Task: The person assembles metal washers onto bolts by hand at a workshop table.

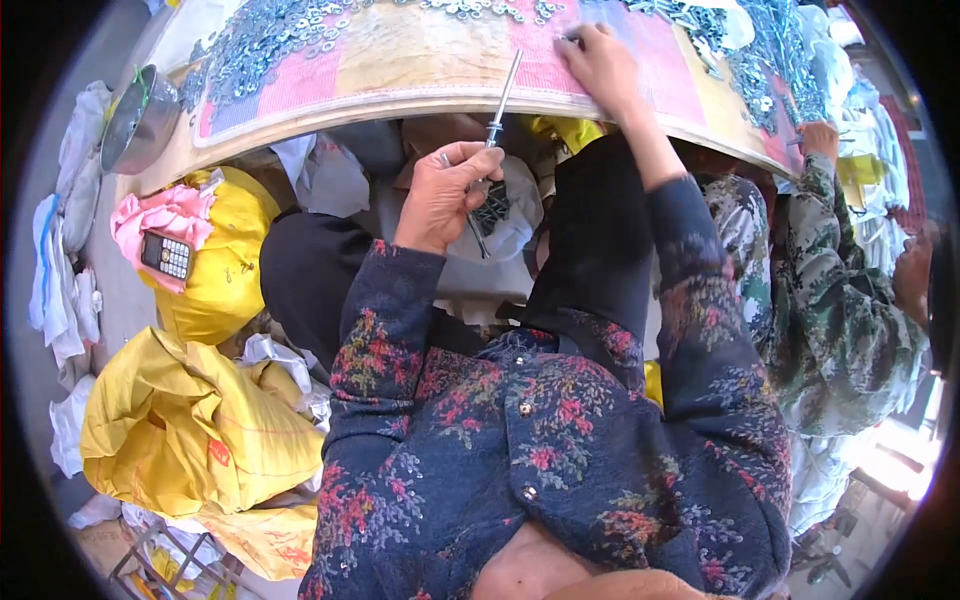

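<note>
Left-hand fingers (pixel 482 164) half-hide a metal rod (pixel 510 88).

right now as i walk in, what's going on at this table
A seated person is working with both hands at a table covered with a striped cloth. The left hand holds a slim metal rod pointing up, with small metal fittings partway along it. The right hand is over the cloth, its fingertips at something small and dark, too unclear to name. Loose washers lie heaped toward the left. Someone in camouflage sleeves sits at the right.
</note>
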The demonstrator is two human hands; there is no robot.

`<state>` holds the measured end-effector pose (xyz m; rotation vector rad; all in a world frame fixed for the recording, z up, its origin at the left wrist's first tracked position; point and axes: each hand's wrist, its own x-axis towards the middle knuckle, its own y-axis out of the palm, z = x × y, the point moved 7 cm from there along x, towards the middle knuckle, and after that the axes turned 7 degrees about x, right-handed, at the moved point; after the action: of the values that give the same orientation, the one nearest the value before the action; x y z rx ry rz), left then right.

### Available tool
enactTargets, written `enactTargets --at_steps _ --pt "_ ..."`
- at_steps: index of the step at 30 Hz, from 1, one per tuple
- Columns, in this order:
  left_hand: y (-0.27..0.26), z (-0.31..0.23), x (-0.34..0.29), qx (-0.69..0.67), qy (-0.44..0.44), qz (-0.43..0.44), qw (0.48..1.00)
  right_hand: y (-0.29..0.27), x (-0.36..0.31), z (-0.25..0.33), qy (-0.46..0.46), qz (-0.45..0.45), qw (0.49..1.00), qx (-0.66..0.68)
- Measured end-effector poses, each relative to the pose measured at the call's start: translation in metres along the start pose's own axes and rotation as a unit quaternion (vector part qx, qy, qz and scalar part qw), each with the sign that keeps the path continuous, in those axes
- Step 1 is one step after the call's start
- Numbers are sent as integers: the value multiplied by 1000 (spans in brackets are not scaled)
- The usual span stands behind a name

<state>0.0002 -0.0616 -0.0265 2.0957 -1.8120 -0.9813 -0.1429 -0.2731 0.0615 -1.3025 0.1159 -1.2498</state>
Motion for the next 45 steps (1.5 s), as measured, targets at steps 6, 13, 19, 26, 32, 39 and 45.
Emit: enactTargets --at_steps 6,13,19,26,32,39,45 --pt "-1 1 4 -5 2 -23 1000 18 11 -5 18 90 994 -52" --pt "3 -4 -3 4 11 0 1000 -2 -12 59 96 185 878 430" --pt "-2 -7 -12 5 -2 30 1000 5 6 77 74 290 858 418" --pt "-8 -11 -14 -57 -15 53 997 28 4 74 133 294 749 579" --pt "-7 -10 -13 -107 -22 92 990 33 8 75 144 281 724 613" --pt "-18 -13 -12 -109 -13 73 991 23 -2 121 17 348 847 401" --pt "-46 -48 -14 -6 133 -98 986 51 -47 158 22 340 827 446"
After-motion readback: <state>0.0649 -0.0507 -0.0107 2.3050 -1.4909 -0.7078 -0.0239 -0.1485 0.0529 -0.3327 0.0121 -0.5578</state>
